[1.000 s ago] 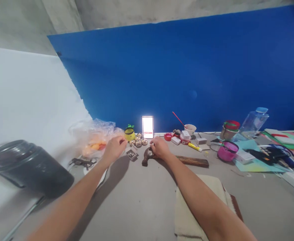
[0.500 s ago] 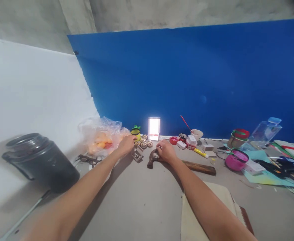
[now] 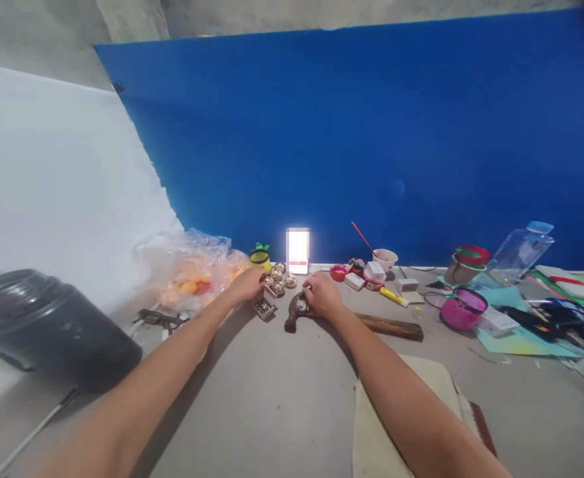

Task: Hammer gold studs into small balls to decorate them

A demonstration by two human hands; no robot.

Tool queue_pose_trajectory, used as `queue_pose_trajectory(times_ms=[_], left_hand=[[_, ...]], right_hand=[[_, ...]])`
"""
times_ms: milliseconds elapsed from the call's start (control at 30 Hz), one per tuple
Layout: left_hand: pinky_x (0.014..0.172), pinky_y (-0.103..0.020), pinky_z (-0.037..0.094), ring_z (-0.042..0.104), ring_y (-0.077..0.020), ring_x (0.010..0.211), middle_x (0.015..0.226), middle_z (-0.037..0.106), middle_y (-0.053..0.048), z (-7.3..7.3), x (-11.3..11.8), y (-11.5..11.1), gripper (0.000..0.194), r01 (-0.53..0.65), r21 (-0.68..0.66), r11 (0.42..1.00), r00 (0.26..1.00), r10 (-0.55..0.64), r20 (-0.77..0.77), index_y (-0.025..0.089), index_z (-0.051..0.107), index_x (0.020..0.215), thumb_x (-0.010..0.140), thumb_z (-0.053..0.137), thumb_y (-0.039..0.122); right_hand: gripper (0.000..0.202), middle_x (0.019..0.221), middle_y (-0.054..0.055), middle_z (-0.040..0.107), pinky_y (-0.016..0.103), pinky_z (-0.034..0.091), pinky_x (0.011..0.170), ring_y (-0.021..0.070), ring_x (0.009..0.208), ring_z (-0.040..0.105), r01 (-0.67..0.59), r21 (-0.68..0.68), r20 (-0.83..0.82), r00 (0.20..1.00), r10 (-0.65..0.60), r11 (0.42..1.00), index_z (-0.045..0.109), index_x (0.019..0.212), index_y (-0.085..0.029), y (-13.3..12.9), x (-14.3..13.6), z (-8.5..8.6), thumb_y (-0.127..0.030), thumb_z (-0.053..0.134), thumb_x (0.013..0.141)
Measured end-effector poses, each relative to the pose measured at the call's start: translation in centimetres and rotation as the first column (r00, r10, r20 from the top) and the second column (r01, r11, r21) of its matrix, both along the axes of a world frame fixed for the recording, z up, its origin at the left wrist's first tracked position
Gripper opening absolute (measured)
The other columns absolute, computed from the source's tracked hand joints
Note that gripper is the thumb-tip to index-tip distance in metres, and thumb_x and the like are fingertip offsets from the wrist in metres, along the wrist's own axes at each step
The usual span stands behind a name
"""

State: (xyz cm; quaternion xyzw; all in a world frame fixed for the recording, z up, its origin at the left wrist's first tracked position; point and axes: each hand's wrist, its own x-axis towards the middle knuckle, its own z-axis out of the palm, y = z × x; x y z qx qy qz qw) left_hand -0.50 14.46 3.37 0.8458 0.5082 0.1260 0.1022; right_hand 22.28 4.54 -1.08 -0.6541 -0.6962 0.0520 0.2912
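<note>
The right hand (image 3: pixel 322 295) has its fingers bent down at a small shiny ball (image 3: pixel 300 304) beside the hammer's head; whether the fingertips are clamped on the ball cannot be told. The hammer (image 3: pixel 389 326) lies flat on the table (image 3: pixel 272 405), its handle running under the right wrist and out to the right.

The left hand (image 3: pixel 248 284) has its fingertips drawn together just above a small open box (image 3: pixel 265 307) of metal bits; anything between them is too small to make out.

Shiny balls (image 3: pixel 277 285) sit in a cluster behind the box, near a yellow cup (image 3: pixel 260 261). A lit phone (image 3: pixel 298 249) stands upright behind them. Left of the left hand lies a clear plastic bag (image 3: pixel 192 275) with orange things inside. Near the right forearm lies a folded cloth (image 3: pixel 421 375).
</note>
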Motion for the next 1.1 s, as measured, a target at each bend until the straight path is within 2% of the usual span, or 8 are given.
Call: queue_pose_trajectory(times_ms=[200, 367, 500, 633, 700, 867, 967, 1100], left_hand=[[0.08, -0.031, 0.048, 0.07, -0.0261, 0.092, 0.095, 0.078, -0.008, 0.6, -0.2, 0.4, 0.017, 0.006, -0.009, 1.0, 1.0, -0.006, -0.016, 0.022, 0.073, 0.085, 0.088, 0.056, 0.028], [0.074, -0.03, 0.045, 0.069, -0.024, 0.084, 0.091, 0.077, -0.008, 3.5, 0.1, -0.8, 0.023, -0.033, 0.054, 0.998, 0.999, 0.034, -0.02, 0.021, 0.075, 0.086, 0.089, 0.053, 0.029], [0.069, -0.031, 0.045, 0.069, -0.024, 0.08, 0.087, 0.077, -0.006, 5.3, 2.7, -3.4, 0.023, 0.038, 0.036, 0.999, 0.997, -0.035, -0.074, 0.023, 0.074, 0.082, 0.085, 0.063, 0.043], [0.078, -0.034, 0.049, 0.07, -0.0318, 0.099, 0.096, 0.077, -0.011, 4.7, 5.8, -5.7, 0.015, 0.166, 0.052, 0.985, 0.952, -0.146, -0.27, 0.024, 0.076, 0.083, 0.071, 0.079, 0.034], [0.083, -0.036, 0.05, 0.07, -0.0336, 0.104, 0.099, 0.077, -0.015, 4.0, 6.5, -6.0, 0.007, 0.168, 0.091, 0.982, 0.943, -0.133, -0.305, 0.022, 0.077, 0.082, 0.076, 0.074, 0.024], [0.083, -0.039, 0.049, 0.072, -0.036, 0.101, 0.1, 0.077, -0.021, 2.9, 6.2, -4.7, 0.011, 0.104, 0.122, 0.987, 0.942, -0.058, -0.33, 0.016, 0.076, 0.089, 0.081, 0.068, 0.016], [0.078, -0.035, 0.048, 0.072, -0.033, 0.098, 0.096, 0.078, -0.018, 3.6, 5.8, -3.4, 0.012, 0.049, 0.127, 0.991, 0.945, -0.005, -0.326, 0.016, 0.075, 0.09, 0.079, 0.069, 0.016], [0.073, -0.032, 0.045, 0.071, -0.0273, 0.096, 0.105, 0.078, -0.014, 5.7, 4.2, -3.1, 0.021, -0.066, 0.192, 0.979, 0.97, 0.108, -0.218, 0.017, 0.074, 0.1, 0.09, 0.057, 0.022]], right_hand=[[0.016, 0.115, 0.009, 0.07, 0.032, 0.045, 0.095, 0.0226, 0.111, 0.062, 0.007, 0.004, 0.004, 1.0, -0.007, 1.0, 0.078, 0.099, -0.02, -0.1, 0.0, 0.0, -0.02, 0.061, 0.098], [0.017, 0.116, 0.01, 0.07, 0.032, 0.045, 0.095, 0.0227, 0.112, 0.062, 0.012, -0.004, 0.002, 1.0, -0.012, 1.0, 0.078, 0.1, -0.021, -0.2, -0.1, 0.2, -0.02, 0.062, 0.098], [0.017, 0.116, 0.01, 0.071, 0.032, 0.046, 0.096, 0.0237, 0.113, 0.062, 0.014, -0.013, 0.012, 1.0, -0.013, 1.0, 0.078, 0.1, -0.02, -0.3, -0.2, 0.4, -0.02, 0.061, 0.098], [0.018, 0.116, 0.011, 0.071, 0.032, 0.046, 0.095, 0.0246, 0.114, 0.063, 0.016, -0.014, 0.027, 1.0, -0.015, 1.0, 0.079, 0.1, -0.019, -0.3, -0.1, 0.5, -0.02, 0.061, 0.099], [0.019, 0.116, 0.011, 0.071, 0.032, 0.046, 0.094, 0.0245, 0.113, 0.063, 0.012, -0.012, 0.027, 1.0, -0.012, 1.0, 0.079, 0.101, -0.019, -0.3, -0.1, 0.5, -0.02, 0.06, 0.099], [0.021, 0.117, 0.011, 0.071, 0.031, 0.046, 0.094, 0.023, 0.112, 0.063, 0.005, -0.024, 0.027, 1.0, -0.005, 1.0, 0.079, 0.101, -0.02, -0.6, -0.1, 0.9, -0.022, 0.058, 0.1], [0.023, 0.118, 0.011, 0.07, 0.03, 0.045, 0.095, 0.0218, 0.112, 0.062, 0.006, -0.054, 0.03, 1.0, -0.005, 0.999, 0.079, 0.103, -0.019, -0.7, -0.1, 1.2, -0.023, 0.057, 0.101], [0.023, 0.119, 0.011, 0.07, 0.029, 0.044, 0.095, 0.0221, 0.113, 0.062, 0.008, -0.068, 0.029, 1.0, -0.006, 0.998, 0.079, 0.106, -0.018, -0.6, -0.1, 1.2, -0.023, 0.057, 0.101]])
